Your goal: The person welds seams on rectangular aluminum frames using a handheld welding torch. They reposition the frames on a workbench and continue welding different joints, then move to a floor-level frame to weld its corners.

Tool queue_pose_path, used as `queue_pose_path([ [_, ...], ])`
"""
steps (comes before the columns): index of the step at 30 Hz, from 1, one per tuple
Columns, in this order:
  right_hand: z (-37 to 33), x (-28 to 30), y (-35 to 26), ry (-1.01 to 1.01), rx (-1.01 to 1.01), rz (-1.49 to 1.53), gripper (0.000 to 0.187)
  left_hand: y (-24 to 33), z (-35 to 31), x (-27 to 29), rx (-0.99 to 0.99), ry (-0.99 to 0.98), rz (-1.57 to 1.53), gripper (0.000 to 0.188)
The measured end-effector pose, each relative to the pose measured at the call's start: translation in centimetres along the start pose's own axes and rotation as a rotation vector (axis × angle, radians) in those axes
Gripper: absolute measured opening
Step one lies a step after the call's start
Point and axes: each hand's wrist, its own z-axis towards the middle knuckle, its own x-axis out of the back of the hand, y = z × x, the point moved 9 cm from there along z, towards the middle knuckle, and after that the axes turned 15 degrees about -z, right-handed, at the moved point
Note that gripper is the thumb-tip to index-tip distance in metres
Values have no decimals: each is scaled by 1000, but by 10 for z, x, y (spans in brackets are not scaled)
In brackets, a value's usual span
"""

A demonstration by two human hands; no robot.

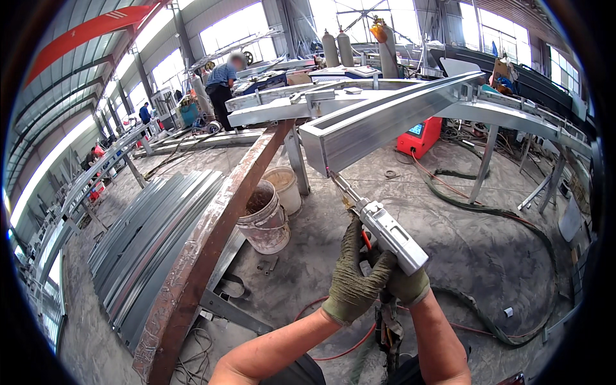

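Note:
Both my hands wear green work gloves and hold a grey hand-held welding gun (pixel 385 228). My left hand (pixel 356 273) wraps the gun's body from the left, beside its red trigger. My right hand (pixel 407 282) grips the handle underneath, partly hidden by the gun. The gun's thin nozzle (pixel 339 184) points up-left and touches the lower corner of a long galvanised square steel tube (pixel 378 119), whose open end faces me. A cable bundle (pixel 388 327) hangs down from the handle between my forearms.
A rusty steel beam (pixel 212 240) runs diagonally at left, with stacked grey profiles (pixel 147 240) beside it. Two dirty buckets (pixel 266 215) stand on the concrete floor. A red welding machine (pixel 420 135) and hoses lie at right. A person (pixel 221 86) works at the far bench.

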Motion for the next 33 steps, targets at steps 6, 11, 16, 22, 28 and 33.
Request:
queue_pose_path([
  [6, 1, -2, 1, -15, 19, 47, 29, 0, 2, -1, -23, -18, -11, 95],
  [11, 2, 0, -2, -11, 23, 5, 32, -2, 1, -1, 23, -26, -43, 97],
  [16, -1, -5, 5, -57, -2, -22, 25, -10, 0, 1, 28, -37, -46, 100],
  [22, -4, -8, 16, -47, -44, 48, 29, -7, 0, -2, 38, -36, -78, 101],
  [28, 2, -2, 2, -1, -2, 22, 34, -1, 2, -3, 21, -43, -58, 101],
  [33, 3, -1, -2, 4, -11, 40, 33, -3, 2, 0, 12, -46, -29, 100],
])
